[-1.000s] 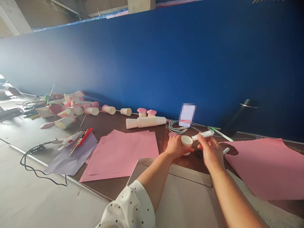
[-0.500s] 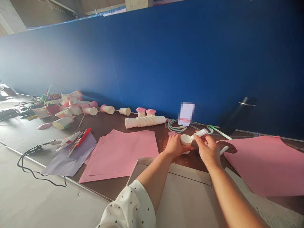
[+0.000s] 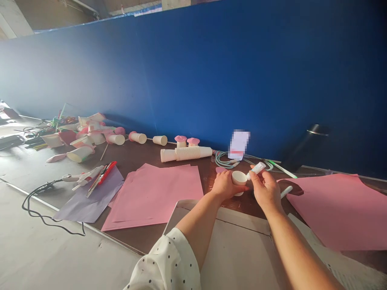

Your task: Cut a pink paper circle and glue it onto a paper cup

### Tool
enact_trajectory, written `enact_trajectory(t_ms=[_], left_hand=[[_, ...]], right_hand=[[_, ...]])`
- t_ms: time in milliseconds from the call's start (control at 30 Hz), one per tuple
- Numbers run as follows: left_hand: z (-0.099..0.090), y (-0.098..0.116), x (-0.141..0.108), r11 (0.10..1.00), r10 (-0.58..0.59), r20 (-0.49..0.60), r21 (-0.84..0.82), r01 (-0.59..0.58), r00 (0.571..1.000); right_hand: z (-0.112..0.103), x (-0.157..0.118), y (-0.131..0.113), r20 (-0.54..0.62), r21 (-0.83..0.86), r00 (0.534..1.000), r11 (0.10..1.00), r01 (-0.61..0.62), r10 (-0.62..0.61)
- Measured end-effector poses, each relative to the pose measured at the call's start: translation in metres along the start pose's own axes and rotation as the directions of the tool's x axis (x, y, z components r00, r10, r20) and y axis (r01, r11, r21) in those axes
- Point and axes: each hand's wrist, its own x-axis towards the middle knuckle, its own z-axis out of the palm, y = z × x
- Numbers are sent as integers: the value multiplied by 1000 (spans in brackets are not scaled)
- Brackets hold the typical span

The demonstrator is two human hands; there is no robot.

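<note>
In the head view my left hand [image 3: 224, 186] is closed round a white paper cup [image 3: 239, 178], held upright just above or on the dark tabletop. Its open mouth faces up. Between the thumb and fingers of my right hand [image 3: 267, 189] is a small white tube [image 3: 257, 168], slanted with its narrower end at the cup's right rim. Whether that end touches the rim I cannot tell. Beyond my left hand, part of a pink paper piece [image 3: 220, 169] shows. A white stick-like thing [image 3: 286, 191] lies beside my right hand, partly hidden by it.
Pink sheets [image 3: 157, 193] lie left, and more pink paper [image 3: 338, 209] right. Behind are a stack of paper cups [image 3: 187, 154], pink-topped cups [image 3: 180, 141] and a coiled cable [image 3: 225, 160]. A glue gun [image 3: 86, 177] and red cutter [image 3: 104, 175] rest on purple paper [image 3: 87, 203].
The view has shifted slightly. The white tube is tilted a little more steeply at the cup's rim. Both hands keep their holds.
</note>
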Motion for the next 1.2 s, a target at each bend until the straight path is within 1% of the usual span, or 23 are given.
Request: enact_trajectory(t_ms=[300,400,533,633,800,900,1033,1200], left_hand=[[-1,2,0,1000,-8,14,-16,9,1000],[-1,2,0,1000,-8,5,-23,9,1000],[-1,1,0,1000,-4,-1,-25,4,1000],[0,0,0,1000,12,1,-22,-12,1000],[-1,1,0,1000,8,1,-29,-8,1000],[-1,2,-1,999,3,-6,-33,-4,1000],[-1,2,-1,999,0,-6,-44,0,1000],[-2,2,-1,999,2,6,-40,-2,1000]], right_hand=[[3,0,0,-20,-100,995,990,99,-101],[2,0,1,-21,-107,996,990,89,-92],[-2,-1,-3,-18,-26,1000,1000,-13,12],[-4,-2,-7,-31,27,999,999,-41,42],[-6,-4,-10,5,-22,1000,1000,-11,11],[-5,-5,-9,19,8,999,1000,26,-26],[-4,-5,-8,38,59,998,997,42,-44],[0,-5,-3,18,111,997,991,72,-74]])
